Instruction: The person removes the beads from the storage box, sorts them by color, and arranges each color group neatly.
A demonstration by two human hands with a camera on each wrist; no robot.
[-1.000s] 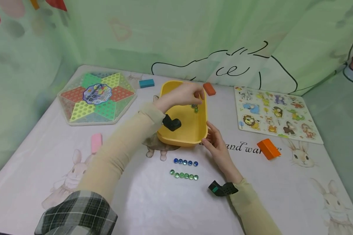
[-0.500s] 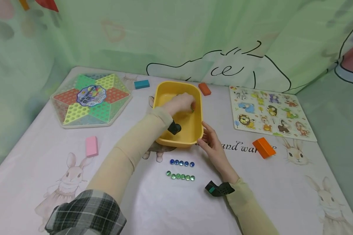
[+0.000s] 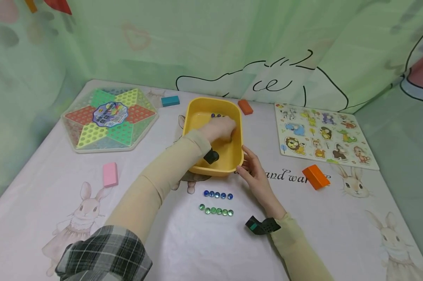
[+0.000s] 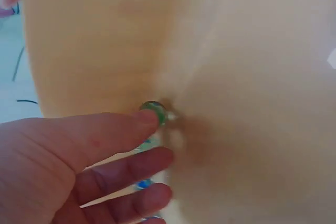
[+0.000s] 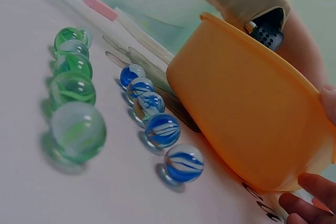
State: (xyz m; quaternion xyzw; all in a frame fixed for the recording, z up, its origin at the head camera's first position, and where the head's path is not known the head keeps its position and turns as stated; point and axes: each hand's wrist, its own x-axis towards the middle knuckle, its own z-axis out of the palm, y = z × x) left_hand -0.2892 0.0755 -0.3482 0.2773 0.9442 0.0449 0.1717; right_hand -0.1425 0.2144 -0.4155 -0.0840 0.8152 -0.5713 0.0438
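A yellow plastic basin (image 3: 232,154) stands in the middle of the table. Reaching into it, my left hand (image 3: 221,128) has its thumb tip against a green marble (image 4: 153,109) by the basin's inner wall, apparently pinching it; the opposing fingertip is hidden. More marbles, one a blue marble (image 4: 144,183), show past the spread fingers. Some blue marbles (image 3: 216,115) lie toward the basin's far end. With thumb and fingers around the near right corner, my right hand (image 3: 258,177) holds the basin from outside. Before it lie a row of blue marbles (image 3: 217,194) and a row of green marbles (image 3: 213,210).
A hexagonal Chinese checkers board (image 3: 109,121) lies at the left, an animal puzzle board (image 3: 325,134) at the right. Around them are a pink block (image 3: 110,175), a blue block (image 3: 170,101), a red-orange block (image 3: 245,107) and an orange block (image 3: 316,176).
My left hand has lowered from above the basin down into it, then shifted slightly nearer along its right wall. The right hand stays at the corner; both marble rows keep their places.
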